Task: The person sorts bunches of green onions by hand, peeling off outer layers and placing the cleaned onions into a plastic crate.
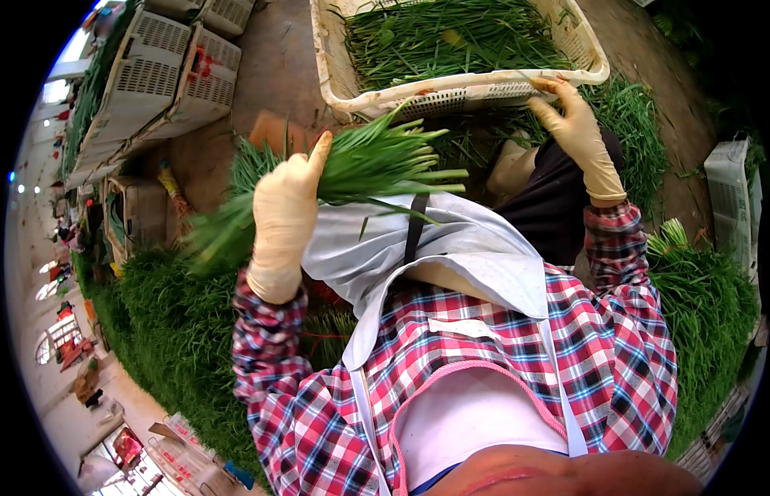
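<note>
My left hand [284,217], in a cream rubber glove, grips a bunch of long green garlic chives [379,162] above my lap. Its pale cut ends point right, and the blurred leaf tips hang to the left. My right hand [568,127], gloved the same way, is at the near rim of a white plastic crate [394,98], thumb and fingers apart. Whether its fingertips touch the rim, I cannot tell. Inside the crate lies a thick layer of loose chives [447,43]. A pale grey apron [360,248] covers my lap.
Loose chives [633,136] lie on the floor beside the crate. Stacked chives flank me on the left [174,322] and right [701,310]. White slatted crates [146,80] stand at the upper left, another crate [729,198] at the far right. Yellow and red ties [172,186] are at left.
</note>
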{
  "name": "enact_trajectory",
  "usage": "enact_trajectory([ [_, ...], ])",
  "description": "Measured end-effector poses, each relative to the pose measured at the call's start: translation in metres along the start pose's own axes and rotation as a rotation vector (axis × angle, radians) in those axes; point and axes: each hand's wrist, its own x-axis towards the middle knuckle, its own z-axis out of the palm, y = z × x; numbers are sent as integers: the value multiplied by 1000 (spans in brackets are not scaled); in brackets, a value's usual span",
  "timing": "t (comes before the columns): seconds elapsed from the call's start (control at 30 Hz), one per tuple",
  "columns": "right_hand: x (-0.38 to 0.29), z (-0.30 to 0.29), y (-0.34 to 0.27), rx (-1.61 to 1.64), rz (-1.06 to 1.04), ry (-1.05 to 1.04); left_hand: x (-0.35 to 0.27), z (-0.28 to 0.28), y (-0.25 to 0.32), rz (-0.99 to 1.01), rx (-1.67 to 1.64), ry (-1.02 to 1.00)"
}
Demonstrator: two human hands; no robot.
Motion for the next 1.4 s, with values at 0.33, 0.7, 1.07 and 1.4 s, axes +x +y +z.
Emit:
enact_trajectory([
  [0.33, 43, 81, -151, 877, 137, -800, 142, -118, 39, 442, 71, -595],
  [0.7, 46, 65, -97, 1717, 466, -476, 120, -38, 4, -126, -1248, 737],
  [1.07, 41, 112, -107, 1637, 163, -319, 58, 42, 134, -208, -1812, 94],
  [1.4, 36, 110, -101, 1647, 443, -339, 61, 56, 129, -570, -1720, 33],
])
